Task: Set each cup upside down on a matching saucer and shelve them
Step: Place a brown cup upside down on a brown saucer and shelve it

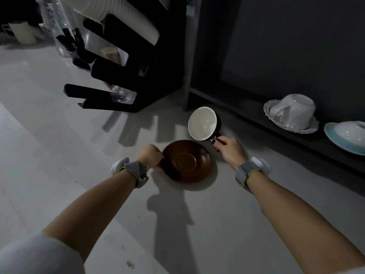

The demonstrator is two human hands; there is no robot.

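Left hand (151, 156): clamped on the left rim of the brown saucer (186, 162), fingers curled over the edge.
Brown saucer: lying face up on the pale counter (59, 147), near its far edge by the dark shelf (256, 117).
Right hand (230, 150): pinching the handle of the dark cup (203, 123), fingers closed on it.
Dark cup: tipped on its side in the air, white inside facing the camera, just beyond the saucer's far right rim, not on it.
Shelf: 2 sets standing there already, a white cup (294, 111) upside down on a white scalloped saucer (308, 127), and to its right a pale cup (353, 132) inverted on a light blue saucer (339, 142).
Far left of the counter: a black cup dispenser (138, 76) holding stacked white cups.
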